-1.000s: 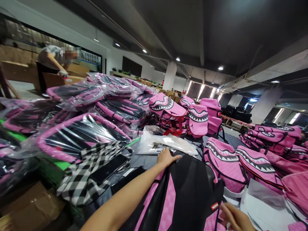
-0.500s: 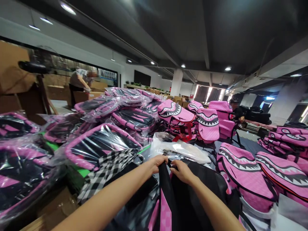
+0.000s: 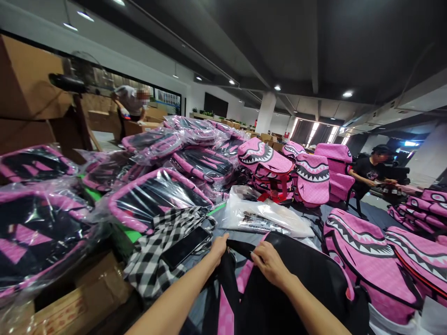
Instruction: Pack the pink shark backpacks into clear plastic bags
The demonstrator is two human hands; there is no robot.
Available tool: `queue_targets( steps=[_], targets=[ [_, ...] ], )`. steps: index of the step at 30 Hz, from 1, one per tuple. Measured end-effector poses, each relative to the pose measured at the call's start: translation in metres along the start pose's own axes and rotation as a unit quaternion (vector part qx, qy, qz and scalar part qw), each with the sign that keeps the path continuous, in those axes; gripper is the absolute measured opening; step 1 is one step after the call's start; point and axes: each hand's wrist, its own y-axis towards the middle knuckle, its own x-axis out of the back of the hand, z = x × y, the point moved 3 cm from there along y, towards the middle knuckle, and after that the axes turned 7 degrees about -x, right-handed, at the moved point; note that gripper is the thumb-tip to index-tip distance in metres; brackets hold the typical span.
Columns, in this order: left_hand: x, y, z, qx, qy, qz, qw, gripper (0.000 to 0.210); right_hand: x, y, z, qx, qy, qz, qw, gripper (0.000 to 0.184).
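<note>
Left hand [image 3: 219, 247] and right hand [image 3: 269, 262] both grasp a black strap [image 3: 240, 246] stretched between them, just above the black-and-pink backpack [image 3: 300, 272] at near centre. Close past its far edge lie clear plastic bags [image 3: 249, 215]; a checked cloth [image 3: 150, 255] bearing a phone [image 3: 186, 247] crowds the left. Bare grey bench [image 3: 374, 217] shows farther right. On the left, transparent wrappers [image 3: 89, 216] contain pink-and-black backpacks [image 3: 155, 200], above a near cardboard box [image 3: 104, 281].

Black smartphone [image 3: 186, 246] lies on black-and-white checked cloth [image 3: 150, 256], near green left edge of table [image 3: 372, 214]. Cardboard carton [image 3: 103, 279] sits below that edge. Pedestal fan [image 3: 68, 83] stands beside stacked cartons [image 3: 35, 77]. Co-worker in black T-shirt [image 3: 366, 173] is past table's far edge, rightward.
</note>
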Motion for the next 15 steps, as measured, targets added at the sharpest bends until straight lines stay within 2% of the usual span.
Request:
queue_targets(
  steps=[3, 6, 7, 9, 10, 12, 15],
  targets=[
    [-0.002, -0.011, -0.025, 0.008, -0.031, 0.028, 0.999, 0.051, 0.006, 0.016, -0.007, -0.037, 0.058, -0.003, 0.998, 0.029],
    [-0.018, -0.031, -0.066, -0.020, -0.064, 0.111, 0.992, 0.036, 0.020, 0.039, -0.007, -0.066, 0.123, -0.041, 0.989, 0.047],
    [-0.024, -0.040, -0.081, -0.047, -0.063, 0.144, 0.986, 0.034, 0.028, 0.045, -0.005, -0.069, 0.136, -0.069, 0.986, 0.040],
    [-0.035, -0.061, -0.109, -0.139, -0.035, 0.204, 0.968, 0.040, 0.049, 0.047, -0.004, -0.071, 0.140, -0.139, 0.978, 0.015],
    [-0.041, -0.071, -0.121, -0.195, -0.014, 0.228, 0.954, 0.042, 0.060, 0.044, -0.003, -0.070, 0.139, -0.166, 0.974, 0.008],
    [-0.052, -0.088, -0.138, -0.286, 0.021, 0.255, 0.924, 0.045, 0.077, 0.026, -0.001, -0.061, 0.144, -0.193, 0.969, 0.007],
    [-0.079, -0.093, -0.141, -0.328, 0.037, 0.287, 0.899, 0.048, 0.078, -0.026, 0.008, -0.061, 0.160, -0.178, 0.969, 0.015]
  ],
)
